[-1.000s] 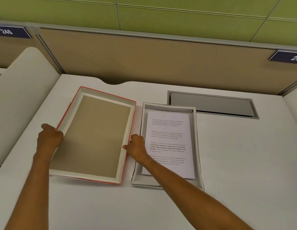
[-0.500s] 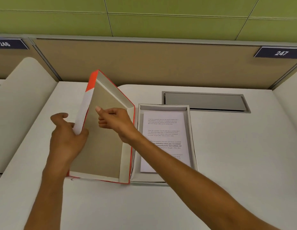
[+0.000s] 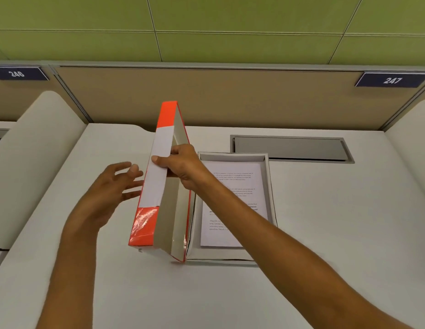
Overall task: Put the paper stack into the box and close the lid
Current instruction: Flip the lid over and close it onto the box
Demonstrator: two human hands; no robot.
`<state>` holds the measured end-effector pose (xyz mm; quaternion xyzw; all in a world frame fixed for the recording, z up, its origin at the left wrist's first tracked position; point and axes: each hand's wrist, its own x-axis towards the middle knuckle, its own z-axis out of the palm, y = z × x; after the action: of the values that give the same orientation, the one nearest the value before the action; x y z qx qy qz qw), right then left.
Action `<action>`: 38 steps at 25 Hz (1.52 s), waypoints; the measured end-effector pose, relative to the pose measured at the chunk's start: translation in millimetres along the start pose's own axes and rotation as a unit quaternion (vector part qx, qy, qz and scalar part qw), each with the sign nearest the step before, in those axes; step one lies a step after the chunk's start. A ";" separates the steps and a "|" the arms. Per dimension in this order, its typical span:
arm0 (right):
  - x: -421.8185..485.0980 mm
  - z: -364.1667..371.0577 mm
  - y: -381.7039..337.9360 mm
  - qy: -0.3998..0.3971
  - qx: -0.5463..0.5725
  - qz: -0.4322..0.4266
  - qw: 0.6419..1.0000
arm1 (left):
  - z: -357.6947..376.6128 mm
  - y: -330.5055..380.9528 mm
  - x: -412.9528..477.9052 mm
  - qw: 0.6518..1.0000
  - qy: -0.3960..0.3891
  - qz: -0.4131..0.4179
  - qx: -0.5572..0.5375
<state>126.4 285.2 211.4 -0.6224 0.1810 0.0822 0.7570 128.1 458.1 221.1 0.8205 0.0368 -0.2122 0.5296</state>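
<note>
Now that the lid (image 3: 162, 179) has swung upright, right hand (image 3: 183, 166) pinching its rim, left hand (image 3: 114, 186) released with fingers spread, closing over the paper-filled box (image 3: 270, 184) comes next.

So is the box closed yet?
No, open. The lid stands on edge beside the box, held by the right hand; the paper stack lies uncovered inside.

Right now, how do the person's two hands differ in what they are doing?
The right hand pinches the upper edge of the orange lid, holding it up on its long side; the left hand is open with fingers spread and grips nothing. The right hand reaches across above the box that holds the paper stack; the left hand hovers beside the lid's outer face. Both are bare and close to the lid.
</note>
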 end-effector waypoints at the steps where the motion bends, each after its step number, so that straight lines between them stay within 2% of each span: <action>1: -3.9 -4.6 -2.9 0.002 0.004 0.003 1.000 | 6.7 -8.2 9.1 1.000 0.000 -0.011 -0.012; 6: -31.0 -38.0 -19.1 0.002 0.065 -0.004 0.998 | 44.7 -59.5 52.4 0.994 -0.039 -0.099 -0.022; 9: -48.8 -65.5 -24.9 -0.003 0.081 -0.020 0.997 | 61.6 -85.1 62.2 0.980 -0.114 -0.148 -0.063; 11: -60.7 -89.3 -25.9 -0.001 0.089 -0.031 0.996 | 71.8 -95.7 64.1 0.973 -0.124 -0.161 -0.108; 14: -80.9 -134.3 -20.9 0.017 0.053 -0.058 0.997 | 86.7 -100.8 66.8 0.985 -0.092 -0.109 -0.099; 17: -96.5 -178.1 -6.0 0.105 -0.036 -0.058 0.992 | 100.7 -96.3 61.0 0.996 -0.079 -0.014 -0.026; 20: -101.2 -211.9 23.2 0.192 -0.150 -0.032 0.969 | 118.0 -92.0 56.2 0.997 -0.038 0.045 0.053; 25: -93.7 -246.6 92.8 0.230 -0.287 -0.053 0.928 | 153.2 -92.8 51.9 0.986 -0.022 0.072 0.150; 32: -75.2 -266.0 158.2 0.216 -0.305 -0.067 0.925 | 175.9 -102.2 54.6 0.961 0.030 0.106 0.253; 38: -61.9 -268.8 177.2 0.230 -0.286 -0.074 0.927 | 179.1 -116.1 63.8 0.962 0.032 0.103 0.251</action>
<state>-38.8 67.6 30.0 -0.8261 0.2724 -0.0709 0.4882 97.6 339.8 34.8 0.9326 -0.0855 -0.1328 0.3247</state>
